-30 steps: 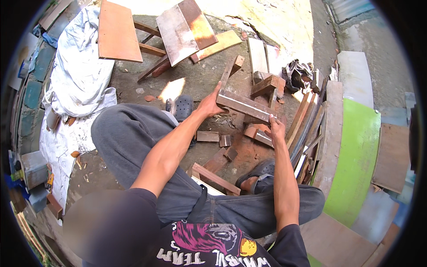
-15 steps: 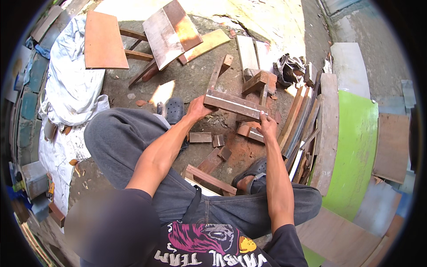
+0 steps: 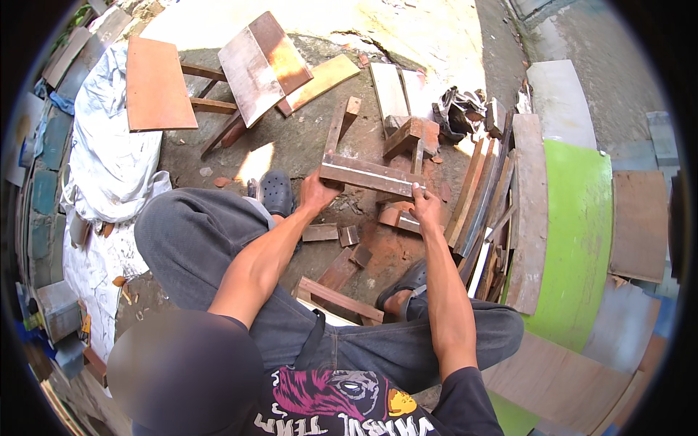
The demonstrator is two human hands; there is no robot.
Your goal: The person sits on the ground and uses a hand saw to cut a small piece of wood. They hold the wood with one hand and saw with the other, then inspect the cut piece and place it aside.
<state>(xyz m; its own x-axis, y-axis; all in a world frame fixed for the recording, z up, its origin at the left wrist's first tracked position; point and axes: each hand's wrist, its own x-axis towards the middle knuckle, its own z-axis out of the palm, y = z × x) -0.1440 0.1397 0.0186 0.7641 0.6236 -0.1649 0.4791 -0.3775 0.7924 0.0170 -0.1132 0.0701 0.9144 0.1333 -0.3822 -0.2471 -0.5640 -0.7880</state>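
Note:
Both my hands hold a small brown wooden frame (image 3: 367,174) above the ground between my legs. Its near crossbar has a pale white stripe along it, and two legs reach away from me. My left hand (image 3: 318,192) is closed around the crossbar's left end. At the right end, my right hand (image 3: 427,206) grips with its thumb on top; its other fingers are partly hidden. Beyond the frame's right leg lies a wooden block (image 3: 404,138) beside a brick. Short wood offcuts (image 3: 320,232) lie on the ground below the frame.
A small table with an orange-brown top (image 3: 160,87) stands far left, near a white cloth sack (image 3: 113,145). Long wood strips (image 3: 469,192) and a green board (image 3: 574,240) lie at right. A wooden piece (image 3: 340,299) lies between my legs, near my clog (image 3: 403,283).
The whole view has shifted slightly, so most things sit a little further left. Both hands keep their hold on the wooden frame, which stays nearly in place.

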